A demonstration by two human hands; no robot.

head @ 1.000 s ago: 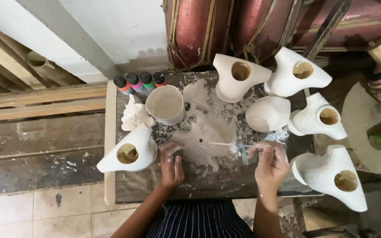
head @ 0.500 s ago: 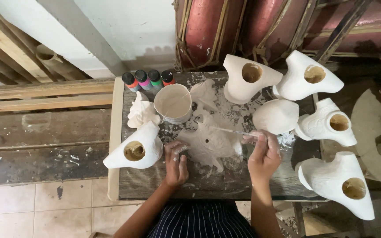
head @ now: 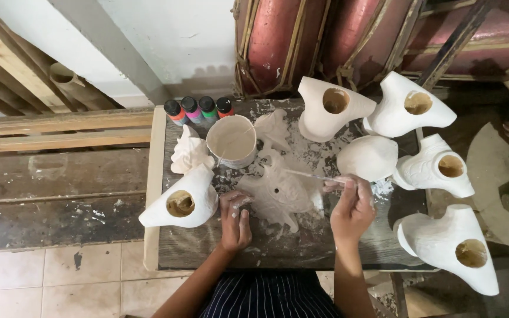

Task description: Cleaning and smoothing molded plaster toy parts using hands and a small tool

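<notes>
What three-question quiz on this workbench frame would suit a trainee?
1. True or false: the right hand holds a thin brush over the flat white cast.
2. How many small paint bottles stand behind the white cup? A two, B four, C six.
3. What does the left hand rest on?

Key
1. True.
2. B, four, with dark caps, in a row at the table's far edge.
3. The near left edge of the flat white cast, beside a hollow white figure.
</notes>
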